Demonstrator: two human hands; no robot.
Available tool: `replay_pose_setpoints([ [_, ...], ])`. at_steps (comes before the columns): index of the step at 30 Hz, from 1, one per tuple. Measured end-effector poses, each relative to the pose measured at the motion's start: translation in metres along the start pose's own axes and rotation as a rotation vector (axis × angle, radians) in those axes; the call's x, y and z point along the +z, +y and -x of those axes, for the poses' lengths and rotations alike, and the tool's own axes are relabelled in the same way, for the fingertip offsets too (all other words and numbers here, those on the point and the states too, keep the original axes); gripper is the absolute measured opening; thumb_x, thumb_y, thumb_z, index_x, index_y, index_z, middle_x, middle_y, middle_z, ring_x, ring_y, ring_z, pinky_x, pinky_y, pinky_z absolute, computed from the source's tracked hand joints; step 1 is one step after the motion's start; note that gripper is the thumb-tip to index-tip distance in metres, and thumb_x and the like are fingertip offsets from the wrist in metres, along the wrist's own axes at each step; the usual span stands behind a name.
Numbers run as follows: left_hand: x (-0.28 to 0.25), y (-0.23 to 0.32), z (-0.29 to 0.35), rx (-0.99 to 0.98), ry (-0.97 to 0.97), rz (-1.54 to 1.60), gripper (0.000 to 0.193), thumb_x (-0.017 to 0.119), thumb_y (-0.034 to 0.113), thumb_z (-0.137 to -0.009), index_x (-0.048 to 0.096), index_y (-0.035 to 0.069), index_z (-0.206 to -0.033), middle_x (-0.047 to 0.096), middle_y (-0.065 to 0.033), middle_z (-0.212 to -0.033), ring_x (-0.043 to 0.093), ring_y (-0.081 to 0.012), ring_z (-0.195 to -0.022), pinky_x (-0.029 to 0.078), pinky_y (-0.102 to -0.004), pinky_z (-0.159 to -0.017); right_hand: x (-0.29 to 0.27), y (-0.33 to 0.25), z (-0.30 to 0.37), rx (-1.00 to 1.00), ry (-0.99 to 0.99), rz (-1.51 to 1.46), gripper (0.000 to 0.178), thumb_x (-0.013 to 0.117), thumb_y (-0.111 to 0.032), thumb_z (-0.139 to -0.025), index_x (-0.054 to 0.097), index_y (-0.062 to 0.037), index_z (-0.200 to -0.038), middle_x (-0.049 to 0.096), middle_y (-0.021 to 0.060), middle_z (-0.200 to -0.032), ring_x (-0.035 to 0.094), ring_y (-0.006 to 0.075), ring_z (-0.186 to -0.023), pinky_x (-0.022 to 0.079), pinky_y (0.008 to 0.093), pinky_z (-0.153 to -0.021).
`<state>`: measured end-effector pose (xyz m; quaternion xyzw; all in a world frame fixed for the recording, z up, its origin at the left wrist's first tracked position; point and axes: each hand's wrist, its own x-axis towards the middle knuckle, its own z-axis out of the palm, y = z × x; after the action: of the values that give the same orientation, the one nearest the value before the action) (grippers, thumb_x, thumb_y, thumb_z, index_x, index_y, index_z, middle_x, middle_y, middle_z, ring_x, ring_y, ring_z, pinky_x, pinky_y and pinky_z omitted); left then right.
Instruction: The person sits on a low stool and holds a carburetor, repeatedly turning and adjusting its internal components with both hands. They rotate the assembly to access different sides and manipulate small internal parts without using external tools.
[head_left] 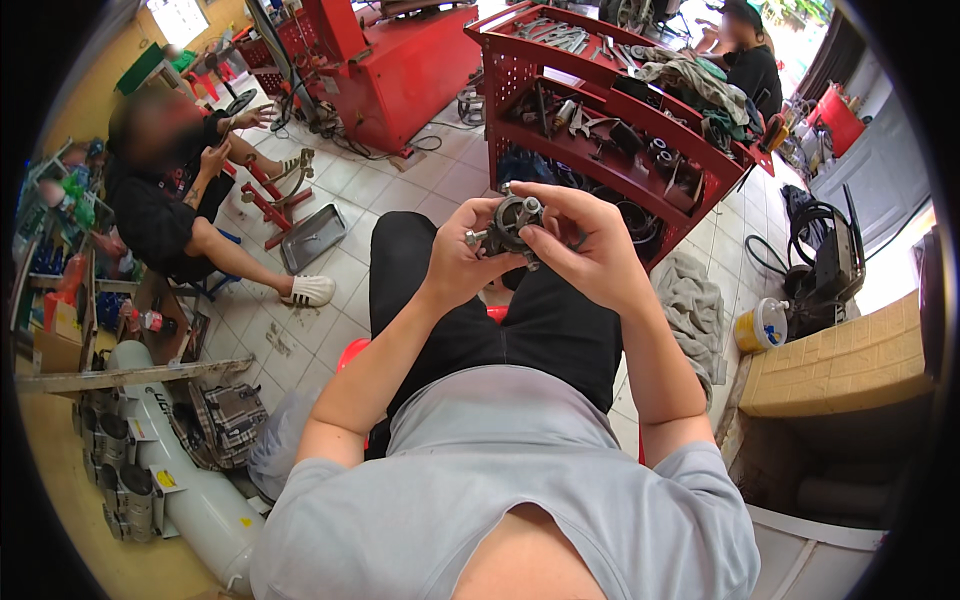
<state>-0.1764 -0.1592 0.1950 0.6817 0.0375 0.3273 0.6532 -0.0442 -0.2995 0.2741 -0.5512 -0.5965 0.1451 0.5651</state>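
Grips of the left hand (462, 248) and the right hand (592, 238) pinch the dark metal part (508, 222) between them, above the black trousers (440, 345), neither hand being nearer; its long axis I cannot tell surely. Farther, a whitish-yellow bucket (746, 332) with blue things (771, 334) inside stands at the right, then a grey tray (312, 240) at the left. Beyond, the red cart (510, 62) carries wrenches (556, 37) near its top shelf's left end.
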Motion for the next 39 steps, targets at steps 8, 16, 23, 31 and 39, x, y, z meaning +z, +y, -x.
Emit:
replay_pose_setpoints([
  [8, 0.006, 0.002, 0.001, -0.005, -0.005, 0.017, 0.056, 0.076, -0.011, -0.076, 0.048, -0.003, -0.123, 0.063, -0.011, -0.109, 0.067, -0.0146, -0.082, 0.054, -0.0234, -0.052, -0.002, -0.002, -0.001, -0.052, 0.054, 0.1, 0.029, 0.073, -0.008, -0.086, 0.07, -0.0012, -0.114, 0.06, 0.0048, -0.075, 0.05, 0.0071, -0.058, 0.042, 0.0243, -0.055],
  [16, 0.008, 0.005, -0.004, -0.141, -0.039, -0.029, 0.064, 0.082, -0.007, -0.072, 0.046, -0.002, -0.125, 0.062, -0.01, -0.112, 0.065, -0.0161, -0.101, 0.057, -0.0293, -0.078, -0.001, 0.007, -0.004, 0.094, 0.147, -0.03, 0.02, 0.072, -0.011, -0.088, 0.069, 0.004, -0.102, 0.061, 0.0005, -0.072, 0.051, 0.0034, -0.062, 0.042, 0.0226, -0.055],
  [23, 0.001, -0.01, -0.005, -0.175, -0.167, 0.11, 0.103, 0.09, 0.001, -0.064, 0.029, 0.001, -0.148, 0.055, -0.0113, -0.121, 0.061, -0.0172, -0.107, 0.055, -0.0276, -0.082, -0.002, 0.014, -0.003, 0.15, 0.138, -0.139, 0.018, 0.072, -0.01, -0.088, 0.07, 0.0044, -0.099, 0.067, 0.0015, -0.077, 0.055, 0.003, -0.067, 0.046, 0.0211, -0.06],
  [31, -0.008, -0.01, -0.008, -0.064, -0.387, 0.205, 0.105, 0.074, 0.052, -0.082, 0.018, 0.001, -0.155, 0.047, -0.0144, -0.137, 0.052, -0.0221, -0.124, 0.049, -0.0332, -0.094, -0.012, 0.005, -0.004, 0.146, 0.066, -0.128, 0.018, 0.072, -0.01, -0.087, 0.071, 0.0046, -0.098, 0.069, 0.003, -0.077, 0.062, 0.0042, -0.07, 0.048, 0.0208, -0.062],
  [39, -0.005, 0.004, -0.007, -0.24, -0.295, 0.406, 0.108, 0.026, 0.085, -0.087, 0.029, -0.003, -0.15, 0.052, -0.014, -0.137, 0.05, -0.0228, -0.127, 0.036, -0.039, -0.108, -0.014, 0.014, -0.006, 0.115, 0.023, -0.094, 0.019, 0.073, -0.011, -0.086, 0.071, 0.0038, -0.097, 0.063, -0.001, -0.071, 0.049, 0.0022, -0.062, 0.039, 0.0207, -0.054],
])
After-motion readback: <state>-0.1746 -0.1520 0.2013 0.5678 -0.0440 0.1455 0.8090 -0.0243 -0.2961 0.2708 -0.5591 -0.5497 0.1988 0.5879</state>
